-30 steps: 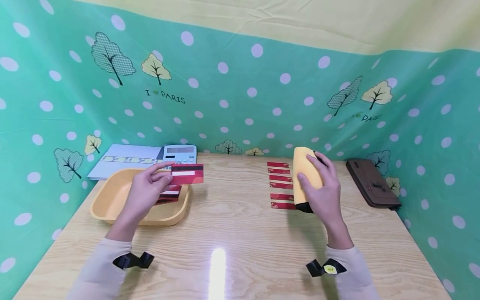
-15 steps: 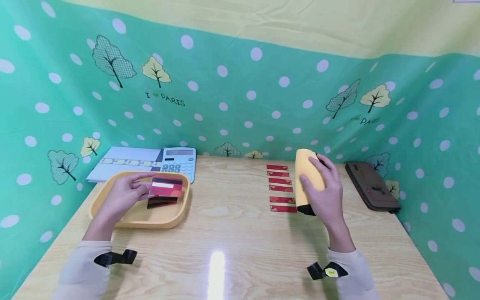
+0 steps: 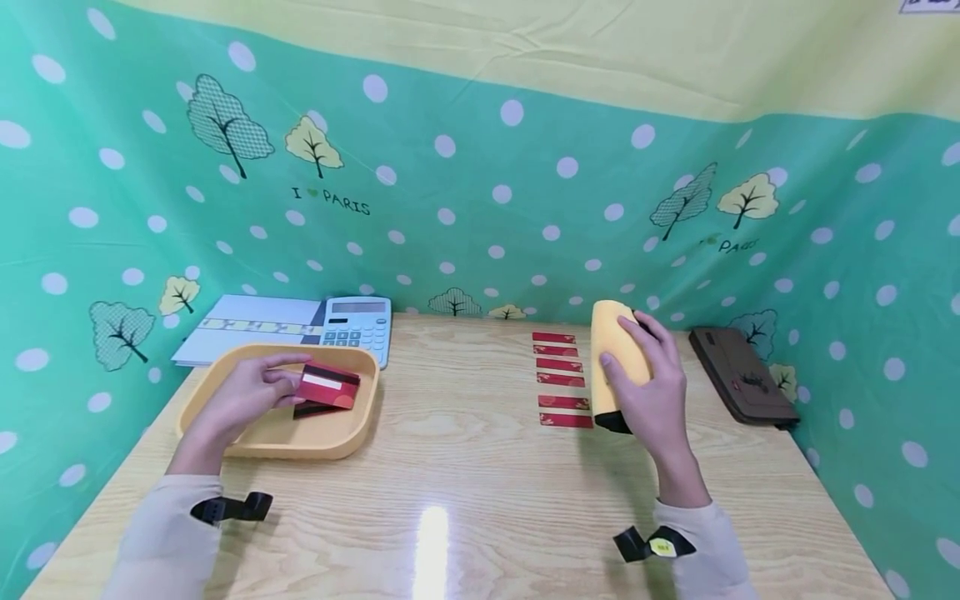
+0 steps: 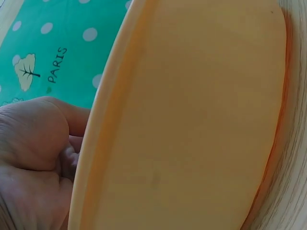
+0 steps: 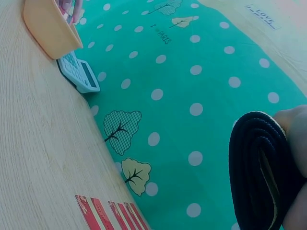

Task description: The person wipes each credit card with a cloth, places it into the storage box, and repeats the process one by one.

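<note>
A red bank card (image 3: 328, 387) with a black stripe and a white band lies at a slant over dark-edged cards (image 3: 309, 409) in a yellow plastic basin (image 3: 352, 442). My left hand (image 3: 243, 396) reaches over the basin, with index finger outstretched and fingertips right at the card's left edge; in the left wrist view the basin wall (image 4: 192, 115) hides those fingertips. My right hand (image 3: 651, 387) grips a yellow folded wallet-like item (image 3: 618, 354) upright above the table. Its end shows dark curled layers (image 5: 256, 167) in the right wrist view.
Several red printed strips (image 3: 562, 381) lie in a column left of the right hand. Behind the basin are a blue calculator (image 3: 358, 325) and a pale folder (image 3: 247, 321). A brown zip wallet (image 3: 742, 375) sits at the right. Dotted green cloth (image 3: 480, 200) walls the table.
My left hand has moved left and down over the basin. The bank card has dropped lower and turned aslant onto the other cards. The right hand keeps its grip, nearly still.
</note>
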{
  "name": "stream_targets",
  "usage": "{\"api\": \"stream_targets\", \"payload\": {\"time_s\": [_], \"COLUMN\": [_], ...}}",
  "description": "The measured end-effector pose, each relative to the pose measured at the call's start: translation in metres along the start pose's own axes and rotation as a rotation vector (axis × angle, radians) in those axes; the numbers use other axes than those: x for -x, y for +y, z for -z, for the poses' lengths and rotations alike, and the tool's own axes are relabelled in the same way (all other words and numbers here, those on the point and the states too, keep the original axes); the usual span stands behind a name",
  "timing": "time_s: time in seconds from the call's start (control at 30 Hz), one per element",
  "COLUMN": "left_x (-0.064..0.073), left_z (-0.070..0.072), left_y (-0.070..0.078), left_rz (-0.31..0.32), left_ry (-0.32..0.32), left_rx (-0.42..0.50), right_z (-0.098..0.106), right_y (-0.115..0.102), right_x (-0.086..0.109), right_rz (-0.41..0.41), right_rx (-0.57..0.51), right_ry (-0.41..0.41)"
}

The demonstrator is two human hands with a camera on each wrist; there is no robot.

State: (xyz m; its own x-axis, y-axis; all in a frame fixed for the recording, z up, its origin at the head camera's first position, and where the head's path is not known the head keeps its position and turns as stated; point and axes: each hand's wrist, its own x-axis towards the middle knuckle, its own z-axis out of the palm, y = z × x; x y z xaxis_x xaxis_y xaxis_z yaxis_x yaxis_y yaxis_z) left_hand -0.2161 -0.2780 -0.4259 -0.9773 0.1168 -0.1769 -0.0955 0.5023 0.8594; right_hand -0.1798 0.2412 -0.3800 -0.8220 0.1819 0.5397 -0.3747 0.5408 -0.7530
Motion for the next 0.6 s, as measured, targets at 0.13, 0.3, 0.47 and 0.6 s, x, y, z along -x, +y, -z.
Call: {"api": "stream_targets", "payload": {"time_s": [0.13, 0.3, 0.47, 0.6], "left_x": [-0.0036, -0.0064, -0.007, -0.0046], "left_z": [-0.0003, -0.0006, 0.0014, 0.0015], "left_y": [-0.0017, 0.0031, 0.0042, -0.0028], "left_rz": [0.003, -0.002, 0.001, 0.0], "left_ry": [-0.001, 0.003, 0.021, 0.044], "left_rx": [0.002, 0.033, -0.001, -0.029], "right_z": [0.0011, 0.0032, 0.0023, 0.0006], "right_y": [0.0013, 0.0016, 0.0035, 0.0045], "right_x": [-0.001, -0.0048, -0.0059, -0.0025], "right_rz": [0.009, 0.008, -0.01, -0.017], "right_rx": [0.002, 0.017, 0.015, -0.006], "right_ry": [-0.003, 0.01, 0.013, 0.004]}}
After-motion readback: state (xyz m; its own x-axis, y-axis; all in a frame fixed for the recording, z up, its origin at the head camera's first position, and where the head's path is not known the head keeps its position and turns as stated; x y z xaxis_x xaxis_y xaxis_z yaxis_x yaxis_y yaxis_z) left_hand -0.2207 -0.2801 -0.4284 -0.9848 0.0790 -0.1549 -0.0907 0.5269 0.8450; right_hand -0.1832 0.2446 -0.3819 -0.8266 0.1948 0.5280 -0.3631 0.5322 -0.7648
